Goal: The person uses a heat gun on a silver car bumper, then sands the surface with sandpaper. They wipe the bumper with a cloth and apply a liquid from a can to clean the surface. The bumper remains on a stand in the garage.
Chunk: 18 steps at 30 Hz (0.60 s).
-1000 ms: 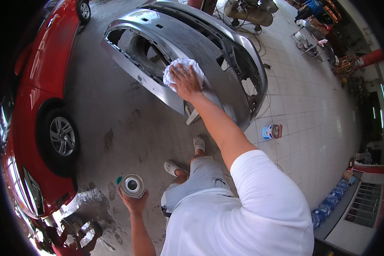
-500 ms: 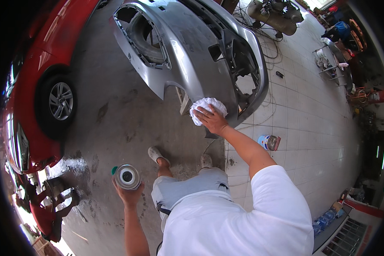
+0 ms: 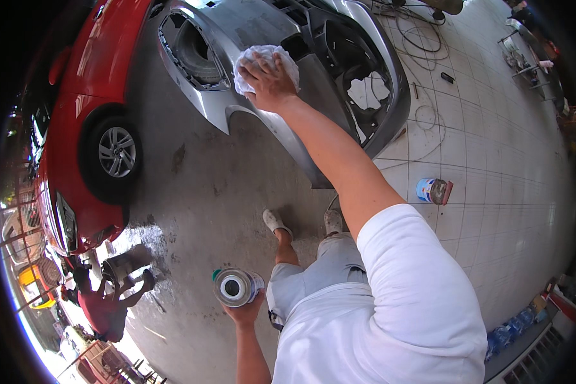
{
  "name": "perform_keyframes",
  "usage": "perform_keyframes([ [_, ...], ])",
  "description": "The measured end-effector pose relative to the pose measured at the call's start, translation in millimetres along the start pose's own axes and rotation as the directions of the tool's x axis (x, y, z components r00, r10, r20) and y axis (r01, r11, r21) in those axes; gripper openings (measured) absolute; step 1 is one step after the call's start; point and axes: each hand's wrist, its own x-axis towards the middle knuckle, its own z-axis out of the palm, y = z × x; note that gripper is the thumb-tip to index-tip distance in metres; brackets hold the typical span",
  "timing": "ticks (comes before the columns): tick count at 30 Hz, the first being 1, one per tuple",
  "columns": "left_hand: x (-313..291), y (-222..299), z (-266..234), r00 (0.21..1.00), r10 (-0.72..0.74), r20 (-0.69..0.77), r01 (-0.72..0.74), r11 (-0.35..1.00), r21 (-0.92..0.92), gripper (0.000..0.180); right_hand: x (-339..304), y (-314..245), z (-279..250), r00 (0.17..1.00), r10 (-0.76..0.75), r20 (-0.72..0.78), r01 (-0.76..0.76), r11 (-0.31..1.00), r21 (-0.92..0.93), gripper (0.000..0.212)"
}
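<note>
My right hand [image 3: 270,83] presses a bunched white cloth [image 3: 287,59] onto the upper face of a grey car bumper [image 3: 313,77], near its headlight-like opening on the left. Fingers spread over the cloth, it covers the patch of bumper beneath. Down at my left side, my left hand [image 3: 244,311] is wrapped round a round metal can [image 3: 223,297] held upright. The can has a wide ring-shaped mouth on top, and a bit of green shows at its left edge.
A red car [image 3: 86,121] stands at the left, with a person in red [image 3: 102,310] crouching by a dark bucket-like container [image 3: 129,262]. On the tiles at right are a blue-and-white tin [image 3: 427,190], a small black object [image 3: 447,77] and loose cables [image 3: 429,45].
My right hand has slid the cloth up and left along the bumper, away from its lower end. The can in my left hand sits lower and further right in view as the view shifted.
</note>
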Motion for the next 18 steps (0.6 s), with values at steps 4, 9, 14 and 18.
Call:
perform_keyframes([
  [4, -2, -6, -8, 1.0, -0.027, -0.001, 0.027, 0.986, 0.166, 0.089, -37, -4, 1, 0.958, 0.258, -0.124, -0.233, 0.955, 0.186, 0.071],
  [9, 26, -20, -10, 0.991, 0.004, 0.131, -0.011, 0.999, 0.053, 0.098, -216, -53, 41, 0.779, 0.626, -0.048, -0.618, 0.778, 0.115, 0.081],
  [14, 63, -20, -13, 0.989, 0.033, 0.147, -0.035, 0.999, 0.011, 0.102, -261, -49, 128, -0.251, 0.966, -0.067, -0.739, -0.146, 0.658, 0.085],
  [18, 79, -30, -16, 0.993, 0.022, 0.118, -0.011, 0.996, -0.093, 0.098, -207, -37, 80, -0.487, 0.869, 0.083, -0.704, -0.447, 0.553, 0.083],
])
